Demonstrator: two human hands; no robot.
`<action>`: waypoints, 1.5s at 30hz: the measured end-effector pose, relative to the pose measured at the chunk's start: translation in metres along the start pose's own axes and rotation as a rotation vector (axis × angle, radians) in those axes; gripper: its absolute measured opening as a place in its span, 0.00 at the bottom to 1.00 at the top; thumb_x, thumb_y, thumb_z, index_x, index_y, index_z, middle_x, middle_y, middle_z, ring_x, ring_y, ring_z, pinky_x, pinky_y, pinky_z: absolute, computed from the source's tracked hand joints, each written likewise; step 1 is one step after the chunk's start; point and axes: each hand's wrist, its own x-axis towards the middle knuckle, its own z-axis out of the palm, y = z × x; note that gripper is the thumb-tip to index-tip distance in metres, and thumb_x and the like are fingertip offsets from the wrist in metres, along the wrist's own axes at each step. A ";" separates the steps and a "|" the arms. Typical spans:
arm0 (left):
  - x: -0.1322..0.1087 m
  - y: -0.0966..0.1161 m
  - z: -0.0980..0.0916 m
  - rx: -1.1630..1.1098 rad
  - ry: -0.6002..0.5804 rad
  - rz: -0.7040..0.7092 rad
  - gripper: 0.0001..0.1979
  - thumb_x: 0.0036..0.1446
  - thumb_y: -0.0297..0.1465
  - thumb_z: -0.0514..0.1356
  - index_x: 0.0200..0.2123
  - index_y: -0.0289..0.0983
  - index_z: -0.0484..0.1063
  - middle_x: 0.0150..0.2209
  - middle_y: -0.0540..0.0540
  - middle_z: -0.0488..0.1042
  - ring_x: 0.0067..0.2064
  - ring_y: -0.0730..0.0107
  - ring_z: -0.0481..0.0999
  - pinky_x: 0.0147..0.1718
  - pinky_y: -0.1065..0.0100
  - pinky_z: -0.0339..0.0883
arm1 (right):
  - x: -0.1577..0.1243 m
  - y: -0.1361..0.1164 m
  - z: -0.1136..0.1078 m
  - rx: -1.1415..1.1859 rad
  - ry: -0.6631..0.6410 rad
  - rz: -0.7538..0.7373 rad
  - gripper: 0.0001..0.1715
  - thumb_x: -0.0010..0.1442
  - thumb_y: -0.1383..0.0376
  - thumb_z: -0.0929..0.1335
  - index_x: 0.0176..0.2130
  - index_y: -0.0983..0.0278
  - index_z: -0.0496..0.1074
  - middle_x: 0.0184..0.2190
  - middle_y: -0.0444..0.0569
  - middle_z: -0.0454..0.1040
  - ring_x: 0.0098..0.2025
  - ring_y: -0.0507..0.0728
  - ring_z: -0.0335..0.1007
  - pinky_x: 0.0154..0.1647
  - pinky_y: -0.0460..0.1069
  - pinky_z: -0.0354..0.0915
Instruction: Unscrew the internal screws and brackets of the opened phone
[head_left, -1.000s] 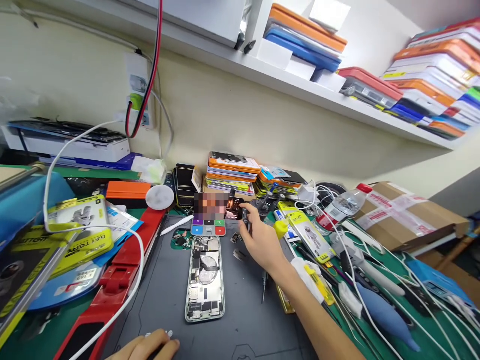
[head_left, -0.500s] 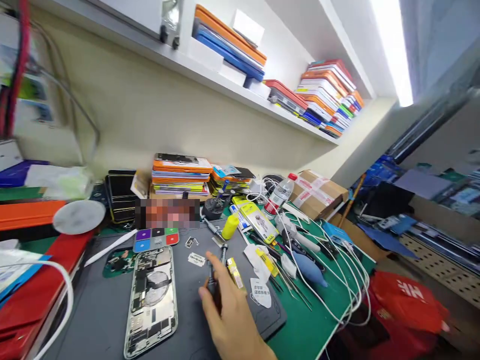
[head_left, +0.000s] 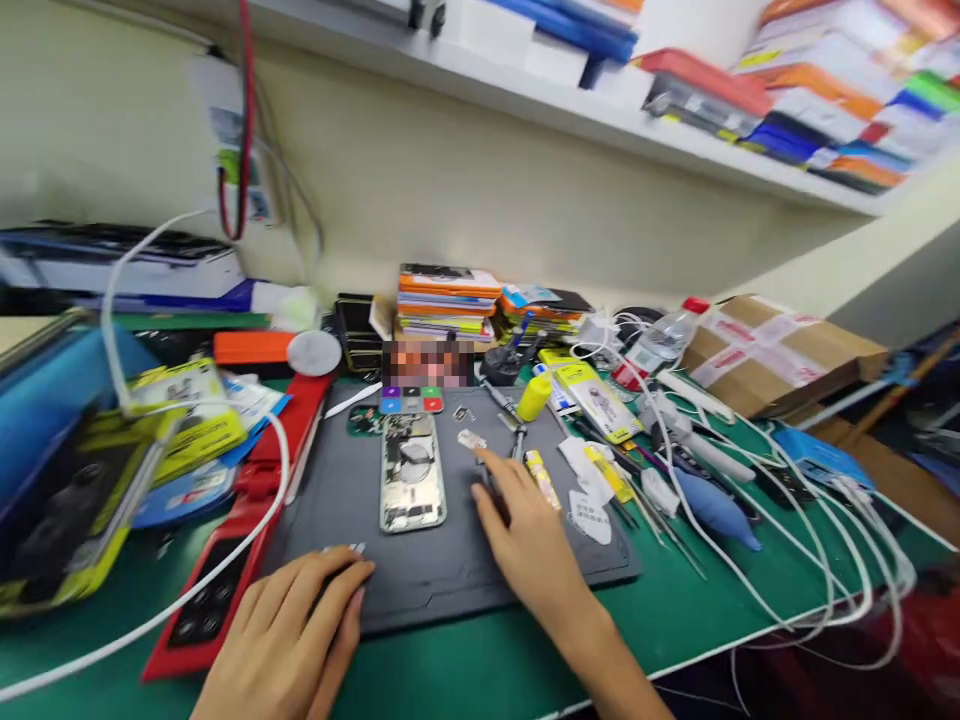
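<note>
An opened phone [head_left: 412,475], its inner parts bare, lies on the grey work mat [head_left: 435,590]. To its right, my right hand [head_left: 529,530] rests low over the mat, thumb and fingers curled around a dark screwdriver [head_left: 495,492], mostly hidden by them. My left hand [head_left: 300,620] is at the mat's front left corner, fingers bent and close together. A small silvery piece [head_left: 358,548] shows at its fingertips; its kind is unclear. Beyond the right hand lie a small white metal plate [head_left: 471,440], a yellow-capped bottle [head_left: 534,398] and a yellow-and-white tube [head_left: 541,480].
On the left are a red tool-like case [head_left: 240,530], yellow packets [head_left: 187,420] and a white cable [head_left: 277,470] arching across. Tweezers [head_left: 675,530], a blue air blower [head_left: 712,505], a bottle [head_left: 660,345] and tangled cables fill the right. A taped carton [head_left: 780,350] stands behind.
The view has swung left and back, bringing the red case and my left hand into sight at the mat's front edge. My right hand stays around the dark screwdriver beside the phone.
</note>
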 end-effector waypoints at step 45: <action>0.133 -0.059 -0.001 -0.535 -0.543 -0.366 0.15 0.78 0.39 0.48 0.46 0.42 0.73 0.39 0.54 0.81 0.38 0.68 0.80 0.34 0.68 0.62 | 0.049 -0.022 0.039 0.492 -0.094 -0.422 0.32 0.81 0.71 0.61 0.77 0.56 0.49 0.53 0.53 0.66 0.42 0.45 0.72 0.46 0.38 0.78</action>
